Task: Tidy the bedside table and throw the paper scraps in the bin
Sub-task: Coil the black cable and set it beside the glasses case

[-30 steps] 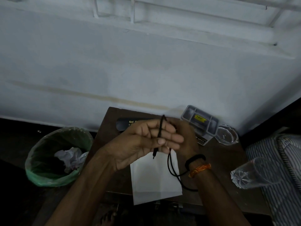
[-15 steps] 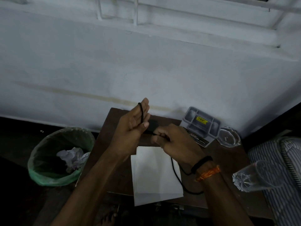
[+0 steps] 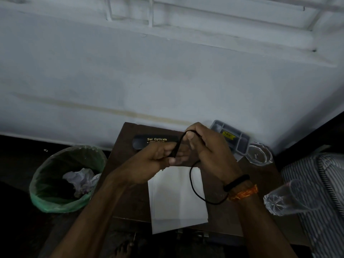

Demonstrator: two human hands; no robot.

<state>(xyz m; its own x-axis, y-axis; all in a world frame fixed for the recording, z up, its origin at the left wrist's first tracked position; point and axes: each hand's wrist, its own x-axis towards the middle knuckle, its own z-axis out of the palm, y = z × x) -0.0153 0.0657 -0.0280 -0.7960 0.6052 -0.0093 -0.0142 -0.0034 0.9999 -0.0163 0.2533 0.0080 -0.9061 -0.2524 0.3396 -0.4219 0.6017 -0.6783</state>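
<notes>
Left hand: the left hand (image 3: 149, 162) hovers above the small dark brown wooden bedside table (image 3: 122, 183), fingers curled shut around one end of a thin black cord (image 3: 191, 181).
Right hand: the right hand (image 3: 210, 151) sits just beside the left, almost touching it, fingers closed and pinching the same cord near its top bend; a black band and an orange thread circle its wrist.
Cord: arches between the two hands, then drops in a loose loop below the right hand, over the paper.
Paper: a flat white sheet of paper (image 3: 176, 202) lies on the table's near edge, under and in front of both hands, overhanging the front slightly.
Bin: a round bin lined with a green plastic bag (image 3: 46, 183) stands on the floor left of the table, well apart from the hands; crumpled white paper scraps (image 3: 81, 179) lie inside.
Spectacle case: a black oblong case lettered "Sai Opticals" (image 3: 152, 141) lies at the table's back, partly behind the hands.
Tray: a grey plastic compartment tray (image 3: 232, 136) stands at the back right.
Glassware: a clear glass dish (image 3: 258, 154) sits beside the tray; a clear tumbler (image 3: 292, 198) lies tipped at the right.
</notes>
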